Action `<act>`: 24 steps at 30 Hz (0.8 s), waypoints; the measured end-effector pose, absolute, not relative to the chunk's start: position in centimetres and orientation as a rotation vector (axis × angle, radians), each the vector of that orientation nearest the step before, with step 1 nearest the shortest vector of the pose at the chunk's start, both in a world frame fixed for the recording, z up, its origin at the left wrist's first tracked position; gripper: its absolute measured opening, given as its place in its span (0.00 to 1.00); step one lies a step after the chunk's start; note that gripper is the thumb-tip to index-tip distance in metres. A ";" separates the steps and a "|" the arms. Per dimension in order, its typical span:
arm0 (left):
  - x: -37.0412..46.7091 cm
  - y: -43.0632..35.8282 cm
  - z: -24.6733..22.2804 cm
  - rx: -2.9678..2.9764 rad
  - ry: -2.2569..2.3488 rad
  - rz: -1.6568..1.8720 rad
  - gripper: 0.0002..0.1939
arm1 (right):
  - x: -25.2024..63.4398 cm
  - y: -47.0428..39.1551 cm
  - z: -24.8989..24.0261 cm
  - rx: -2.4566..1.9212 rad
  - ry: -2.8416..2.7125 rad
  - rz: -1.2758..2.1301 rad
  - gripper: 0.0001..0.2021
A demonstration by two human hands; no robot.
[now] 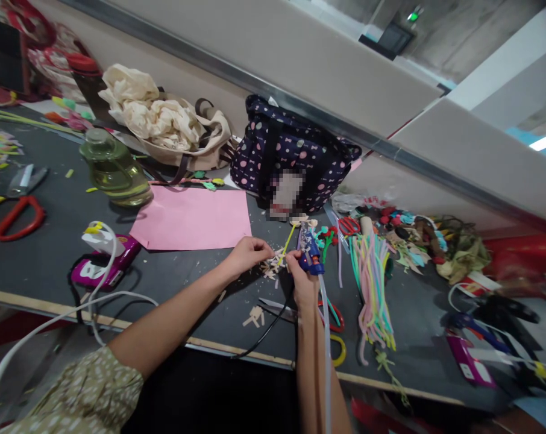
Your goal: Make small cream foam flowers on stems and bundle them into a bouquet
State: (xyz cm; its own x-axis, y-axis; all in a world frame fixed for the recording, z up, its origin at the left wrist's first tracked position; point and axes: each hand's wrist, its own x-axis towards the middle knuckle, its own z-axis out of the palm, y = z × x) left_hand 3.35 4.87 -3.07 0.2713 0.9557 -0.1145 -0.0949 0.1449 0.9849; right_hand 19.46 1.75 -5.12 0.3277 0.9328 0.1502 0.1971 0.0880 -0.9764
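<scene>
Centrally, right hand [299, 271]: wrapped around a blue glue gun [313, 256], just right of the frame's centre; a long translucent rod [326, 343] runs from the gun's back to the bottom edge.
Left hand [250, 253]: just left of it, fingers bent together; whether they pinch anything is too small to tell.
Yellow strip [287, 242]: slanting between the two hands, at the centre of the frame; which hand, if either, holds it I cannot tell.
Pale scraps [269, 269]: strewn under and beside the fingertips.
Scissors [277, 306]: lower centre, blades pointing left, near the right wrist.
Pink sheet [194, 220]: flat on the table [178, 271], left of centre.
Patterned bag [295, 150]: upper centre, beyond the hands.
Pastel stems [372, 283]: bundled right of centre.
Green bottle [114, 172]: upright, upper left, touching the sheet.
Magenta box [123, 259]: left, below the bottle.
Canvas bag [169, 129]: upper left, behind the bottle.
</scene>
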 end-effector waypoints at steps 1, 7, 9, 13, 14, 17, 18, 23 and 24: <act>3.3 4.8 -3.1 1.149 0.984 0.970 0.07 | 19.5 1.7 -5.1 -1.380 -1.104 0.800 0.15; 3.3 4.8 -3.3 1.148 0.961 0.944 0.08 | 19.4 1.8 -5.0 -1.332 -1.004 0.908 0.14; 3.4 4.8 -3.3 1.149 0.941 0.950 0.08 | 19.4 1.8 -4.9 -1.336 -0.993 0.914 0.14; 3.3 4.7 -2.9 1.163 0.935 0.943 0.07 | 19.4 1.9 -4.9 -1.326 -0.992 0.909 0.14; 3.3 4.7 -2.9 1.166 0.935 0.943 0.07 | 19.4 1.9 -5.0 -1.321 -1.000 0.911 0.14; 3.3 4.7 -2.8 1.176 0.919 0.947 0.06 | 19.4 1.9 -5.1 -1.303 -1.032 0.915 0.14; 3.3 4.7 -2.8 1.180 0.911 0.945 0.06 | 19.4 1.9 -5.2 -1.297 -1.035 0.916 0.14; 3.3 4.7 -3.0 1.196 0.920 0.931 0.07 | 19.4 1.8 -5.4 -1.261 -1.017 0.932 0.13; 3.3 4.7 -3.0 1.196 0.923 0.929 0.07 | 19.4 1.8 -5.4 -1.260 -1.018 0.930 0.13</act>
